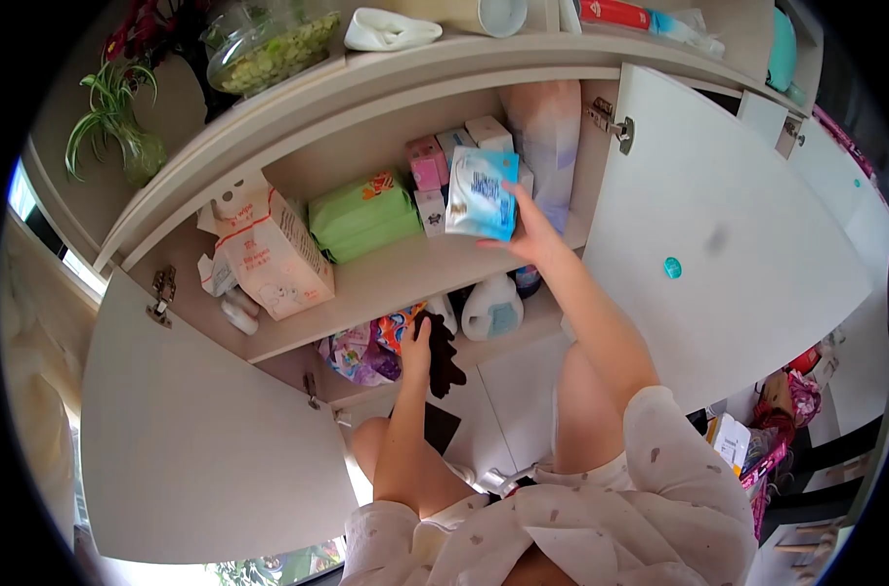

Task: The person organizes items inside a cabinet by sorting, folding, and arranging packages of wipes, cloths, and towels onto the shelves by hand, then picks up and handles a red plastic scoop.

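My right hand is closed on a blue and white packet with a QR code, in front of the upper shelf of the cabinet. Behind the packet stand small pink and white boxes. Lower down, my left hand grips a dark brown piece of cloth with lobed, finger-like ends, hanging by the lower shelf. Just beyond that hand lie an orange and blue packet and a purple bag.
The upper shelf also holds a green pack and a printed paper bag. A white jug stands on the lower shelf. Two cabinet doors, left and right, stand open. A glass bowl sits on top.
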The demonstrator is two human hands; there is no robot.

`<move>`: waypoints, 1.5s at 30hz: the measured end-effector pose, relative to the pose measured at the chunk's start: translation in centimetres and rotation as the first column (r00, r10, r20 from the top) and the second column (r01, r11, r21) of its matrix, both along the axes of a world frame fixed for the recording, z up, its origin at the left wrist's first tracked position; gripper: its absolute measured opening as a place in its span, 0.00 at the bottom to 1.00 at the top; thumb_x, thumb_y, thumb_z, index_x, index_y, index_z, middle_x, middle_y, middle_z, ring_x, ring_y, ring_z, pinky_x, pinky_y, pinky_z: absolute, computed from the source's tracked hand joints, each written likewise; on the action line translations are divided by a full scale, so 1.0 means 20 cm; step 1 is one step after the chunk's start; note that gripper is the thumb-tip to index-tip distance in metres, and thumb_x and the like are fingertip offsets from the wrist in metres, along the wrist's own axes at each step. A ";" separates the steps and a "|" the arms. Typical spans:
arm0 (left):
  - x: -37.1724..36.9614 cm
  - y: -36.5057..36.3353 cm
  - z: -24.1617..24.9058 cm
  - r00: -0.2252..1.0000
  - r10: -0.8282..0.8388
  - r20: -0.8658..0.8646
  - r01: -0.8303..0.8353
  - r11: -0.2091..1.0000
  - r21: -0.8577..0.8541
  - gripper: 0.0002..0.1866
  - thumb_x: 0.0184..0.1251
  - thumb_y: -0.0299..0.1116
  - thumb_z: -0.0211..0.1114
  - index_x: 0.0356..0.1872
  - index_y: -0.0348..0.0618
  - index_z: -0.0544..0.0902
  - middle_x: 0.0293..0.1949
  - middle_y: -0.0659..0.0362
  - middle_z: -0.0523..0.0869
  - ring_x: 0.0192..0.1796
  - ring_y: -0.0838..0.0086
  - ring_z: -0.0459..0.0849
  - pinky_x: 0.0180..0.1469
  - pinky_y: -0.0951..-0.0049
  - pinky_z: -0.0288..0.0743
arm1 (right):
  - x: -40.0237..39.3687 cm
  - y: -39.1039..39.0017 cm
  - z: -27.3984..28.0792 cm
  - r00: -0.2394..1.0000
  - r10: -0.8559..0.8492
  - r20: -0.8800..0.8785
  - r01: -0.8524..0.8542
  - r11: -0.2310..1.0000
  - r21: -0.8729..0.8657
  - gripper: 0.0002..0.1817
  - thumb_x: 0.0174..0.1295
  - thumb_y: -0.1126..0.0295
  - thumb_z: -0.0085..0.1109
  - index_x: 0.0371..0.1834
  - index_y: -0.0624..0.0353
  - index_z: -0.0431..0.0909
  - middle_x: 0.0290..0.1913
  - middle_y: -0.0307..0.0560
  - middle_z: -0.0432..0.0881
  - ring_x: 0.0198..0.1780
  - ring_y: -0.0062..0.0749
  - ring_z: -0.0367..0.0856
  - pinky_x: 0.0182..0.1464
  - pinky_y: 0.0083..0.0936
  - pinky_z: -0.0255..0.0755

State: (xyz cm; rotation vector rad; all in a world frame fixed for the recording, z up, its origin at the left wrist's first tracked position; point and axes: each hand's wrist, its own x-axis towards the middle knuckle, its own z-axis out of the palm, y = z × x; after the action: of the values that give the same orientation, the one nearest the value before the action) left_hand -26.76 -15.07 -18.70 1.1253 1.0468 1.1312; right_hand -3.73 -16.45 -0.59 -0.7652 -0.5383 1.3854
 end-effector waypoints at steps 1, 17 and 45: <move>-0.01 0.01 0.01 1.000 -0.009 0.012 0.009 0.999 -0.039 0.18 0.60 0.39 0.57 0.43 0.34 0.76 0.37 0.59 0.78 0.39 0.76 0.73 0.44 0.77 0.66 | 0.04 0.08 0.09 0.985 -0.119 0.126 0.128 0.990 -0.065 0.29 0.51 0.51 0.55 0.52 0.58 0.66 0.50 0.50 0.71 0.46 0.40 0.74 0.44 0.40 0.71; -0.06 0.12 0.02 0.987 0.116 0.116 -0.120 0.992 0.031 0.15 0.61 0.37 0.56 0.41 0.34 0.75 0.32 0.60 0.78 0.30 0.79 0.73 0.32 0.78 0.68 | 0.38 0.85 0.36 0.310 -0.128 0.942 0.439 0.898 -0.023 0.39 0.49 0.55 0.60 0.58 0.68 0.55 0.46 0.64 0.71 0.19 0.41 0.78 0.14 0.26 0.74; 0.18 0.63 0.75 0.954 0.250 -0.162 -0.107 0.795 0.597 0.11 0.49 0.30 0.62 0.33 0.35 0.79 0.46 0.49 0.75 0.47 0.64 0.75 0.50 0.73 0.66 | 0.15 0.94 0.27 -0.486 -0.153 0.860 0.336 0.876 0.346 0.53 0.36 0.40 0.61 0.64 0.58 0.51 0.63 0.65 0.48 0.60 0.66 0.53 0.54 0.55 0.56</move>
State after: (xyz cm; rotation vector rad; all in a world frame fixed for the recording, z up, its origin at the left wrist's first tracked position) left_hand -23.09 -2.48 -3.75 1.7093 1.0263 1.5676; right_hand -0.74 2.38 4.91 -2.0869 -1.5043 -0.3255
